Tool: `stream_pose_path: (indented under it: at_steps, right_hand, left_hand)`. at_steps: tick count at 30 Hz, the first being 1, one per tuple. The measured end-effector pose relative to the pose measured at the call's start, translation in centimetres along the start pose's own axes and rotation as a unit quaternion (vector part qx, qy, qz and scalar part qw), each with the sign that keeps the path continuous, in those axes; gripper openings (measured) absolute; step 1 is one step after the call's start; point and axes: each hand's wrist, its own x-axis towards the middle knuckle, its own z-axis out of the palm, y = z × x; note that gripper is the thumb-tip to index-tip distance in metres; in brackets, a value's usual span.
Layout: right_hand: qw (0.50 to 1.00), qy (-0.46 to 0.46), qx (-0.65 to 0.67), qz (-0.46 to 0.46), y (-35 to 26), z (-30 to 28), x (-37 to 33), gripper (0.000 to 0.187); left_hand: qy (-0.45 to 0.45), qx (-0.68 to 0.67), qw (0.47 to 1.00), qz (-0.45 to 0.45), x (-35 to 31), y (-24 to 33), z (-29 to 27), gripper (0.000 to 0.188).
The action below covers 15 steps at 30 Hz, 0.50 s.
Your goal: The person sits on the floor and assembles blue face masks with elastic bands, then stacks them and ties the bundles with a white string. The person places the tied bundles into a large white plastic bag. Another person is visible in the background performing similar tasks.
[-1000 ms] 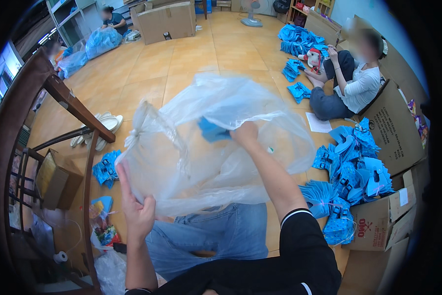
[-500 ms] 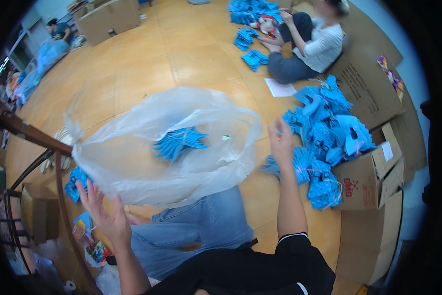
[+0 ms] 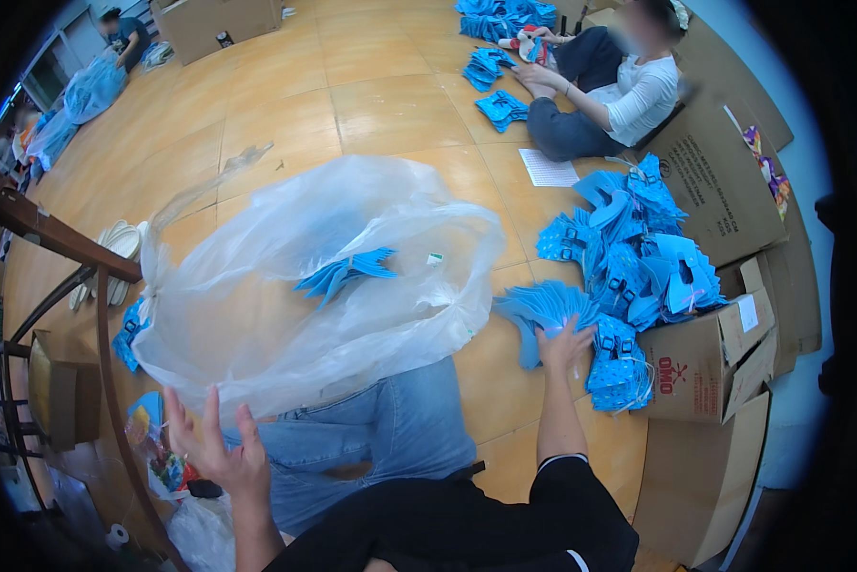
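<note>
A large clear plastic bag [image 3: 257, 367] lies spread across the floor and my lap, its mouth loosely open. Inside it rests one bundle of flat blue pieces [image 3: 345, 272]. My left hand [image 3: 221, 446] is raised by the bag's near left edge, fingers spread, holding nothing. To the right of the bag, my right hand [image 3: 566, 347] grips the near end of another bundle of flat blue pieces [image 3: 541, 305], which fans out away from me. Part of the fingers is hidden against that bundle. Beside it sits a tied blue bundle with black buckle shapes [image 3: 619, 367].
A heap of blue bundles [image 3: 638, 238] stands against cardboard boxes [image 3: 691, 367] on the right. Beyond it a person [image 3: 605, 91] sits near more blue bundles and a white sheet [image 3: 549, 169]. A wooden chair frame [image 3: 66, 243] is at left. Another person [image 3: 123, 43] sits far left.
My right hand has come down toward me onto the fanned blue bundle. My left hand has dropped slightly and stays spread. The bag has shifted a little.
</note>
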Motion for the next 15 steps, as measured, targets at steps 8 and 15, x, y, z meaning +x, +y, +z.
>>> stream_pose_path:
  at_steps: [8,15]
  right_hand:
    - [0.943,-0.144,0.284,0.102,2.2,-4.6,2.0,0.101]
    - [0.542,-0.28,0.79,-0.055,0.0,-10.9,1.0,0.059]
  left_hand:
    - [-0.362,-0.138,0.906,-0.172,-1.9,2.5,-0.2,0.051]
    - [-0.372,-0.121,0.913,-0.115,-1.4,1.3,1.5,0.032]
